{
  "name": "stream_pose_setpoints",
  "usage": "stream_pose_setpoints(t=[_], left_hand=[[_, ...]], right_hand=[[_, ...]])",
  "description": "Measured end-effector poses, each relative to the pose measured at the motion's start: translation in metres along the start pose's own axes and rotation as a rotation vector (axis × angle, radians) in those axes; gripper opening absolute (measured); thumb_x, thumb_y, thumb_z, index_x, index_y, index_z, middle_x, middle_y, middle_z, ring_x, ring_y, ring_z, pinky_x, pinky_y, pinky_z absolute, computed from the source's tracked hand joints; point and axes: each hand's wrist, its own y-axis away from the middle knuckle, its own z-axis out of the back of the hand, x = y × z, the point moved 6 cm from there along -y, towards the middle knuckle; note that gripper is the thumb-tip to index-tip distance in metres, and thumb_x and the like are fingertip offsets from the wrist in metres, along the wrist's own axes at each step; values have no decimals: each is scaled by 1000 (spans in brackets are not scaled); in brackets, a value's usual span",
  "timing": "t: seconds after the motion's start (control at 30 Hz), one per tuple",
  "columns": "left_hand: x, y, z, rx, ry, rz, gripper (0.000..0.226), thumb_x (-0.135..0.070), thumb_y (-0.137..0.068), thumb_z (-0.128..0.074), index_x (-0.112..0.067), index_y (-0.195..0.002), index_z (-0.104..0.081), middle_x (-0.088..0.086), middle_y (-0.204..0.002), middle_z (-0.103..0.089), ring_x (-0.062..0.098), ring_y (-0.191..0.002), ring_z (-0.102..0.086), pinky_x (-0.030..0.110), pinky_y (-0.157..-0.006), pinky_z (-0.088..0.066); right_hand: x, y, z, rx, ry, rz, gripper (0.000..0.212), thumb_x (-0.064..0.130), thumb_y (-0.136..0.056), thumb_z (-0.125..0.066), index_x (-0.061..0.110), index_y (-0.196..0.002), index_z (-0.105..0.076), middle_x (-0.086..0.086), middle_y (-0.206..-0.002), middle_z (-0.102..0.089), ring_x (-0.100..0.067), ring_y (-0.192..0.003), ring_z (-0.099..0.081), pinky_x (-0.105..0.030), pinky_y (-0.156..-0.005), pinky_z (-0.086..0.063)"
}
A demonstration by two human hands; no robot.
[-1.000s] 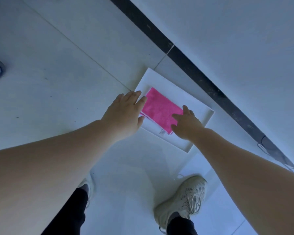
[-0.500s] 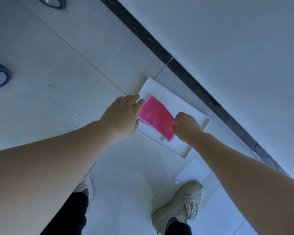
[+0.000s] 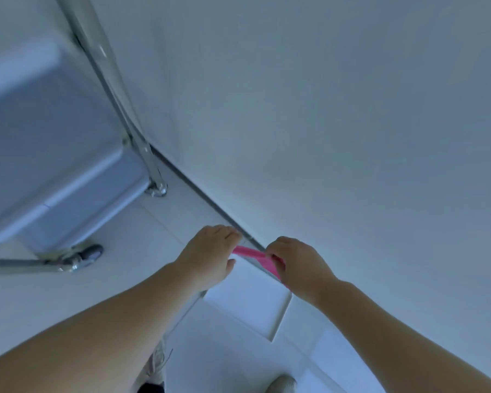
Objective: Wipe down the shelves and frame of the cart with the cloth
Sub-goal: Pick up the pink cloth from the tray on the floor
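A pink cloth hangs stretched between my two hands, lifted above a white tray on the floor. My left hand pinches its left end and my right hand grips its right end; most of the cloth is hidden by my fingers. The cart stands at the upper left: a pale shelf body, a chrome upright post and a caster wheel on a low chrome bar.
A white wall fills the right and top, meeting the tiled floor along a dark baseboard. My shoes show at the bottom edge. The view is blurred.
Both hands have closed on the cloth and raised it off the tray. The view has swung upward, bringing the cart's shelf and post into sight.
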Motion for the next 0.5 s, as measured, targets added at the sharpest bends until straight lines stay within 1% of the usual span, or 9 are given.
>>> stream_pose_setpoints(t=[0.07, 0.13, 0.17, 0.2, 0.27, 0.3, 0.33, 0.4, 0.5], left_hand=[[-15, 14, 75, -51, 5, -13, 47, -35, -87, -55, -17, -130, -44, -2, -129, -52, 20, -119, -47, 33, -104, -33], [-30, 32, 152, -115, 8, -22, 45, -37, -87, -55, -18, -127, -47, -3, -125, -55, 20, -113, -52, 34, -99, -38], [-39, 43, 190, -151, 23, -23, 41, -37, -87, -54, -19, -124, -50, -4, -119, -59, 19, -107, -56, 33, -93, -43], [-48, 54, 227, -189, 40, -24, 33, -36, -88, -53, -21, -117, -55, -5, -111, -63, 19, -97, -60, 31, -82, -47], [-68, 76, 297, -240, 17, -44, 19, -34, -92, -47, -23, -101, -60, -6, -91, -65, 18, -80, -62, 29, -64, -45], [-79, 89, 329, -257, -5, -53, 20, -34, -94, -44, -23, -98, -60, -5, -85, -64, 18, -76, -61, 29, -61, -42], [-88, 103, 359, -279, -15, -56, 21, -33, -96, -42, -23, -98, -61, -5, -82, -63, 18, -74, -60, 30, -61, -43], [-105, 132, 413, -335, -4, -61, 22, -33, -97, -42, -23, -98, -61, -5, -76, -60, 18, -70, -58, 33, -63, -47], [-124, 182, 471, -412, -6, -51, 18, -29, -95, -46, -21, -97, -62, -6, -73, -56, 16, -67, -53, 32, -64, -45]], right_hand=[[48, 24, 74, -78, 15, 40, 16, 8, -88, -49, 15, -90, -64, 0, -86, -60, -20, -78, -55, -35, -68, -46], [99, 53, 147, -193, 27, 90, 17, 9, -89, -50, 16, -93, -65, 1, -87, -61, -18, -78, -55, -34, -68, -47], [125, 70, 182, -258, 32, 118, 16, 9, -89, -52, 16, -92, -66, 1, -86, -62, -18, -78, -56, -34, -67, -47], [151, 88, 214, -323, 33, 152, 15, 9, -89, -53, 15, -91, -66, 0, -86, -63, -19, -78, -56, -34, -66, -48], [200, 124, 274, -440, 27, 224, 14, 13, -91, -53, 12, -93, -67, -3, -86, -64, -22, -77, -58, -36, -64, -48], [222, 141, 299, -486, 29, 255, 15, 15, -91, -53, 11, -93, -68, -4, -85, -64, -23, -76, -58, -36, -63, -49], [242, 159, 322, -528, 36, 284, 15, 16, -91, -54, 10, -93, -68, -5, -85, -64, -23, -76, -59, -36, -63, -49], [274, 190, 356, -602, 57, 319, 12, 10, -89, -57, 10, -93, -68, -5, -86, -64, -23, -76, -59, -36, -63, -49], [308, 229, 386, -670, 89, 355, 17, 4, -88, -55, 10, -96, -68, -5, -90, -64, -23, -81, -60, -36, -68, -50]])
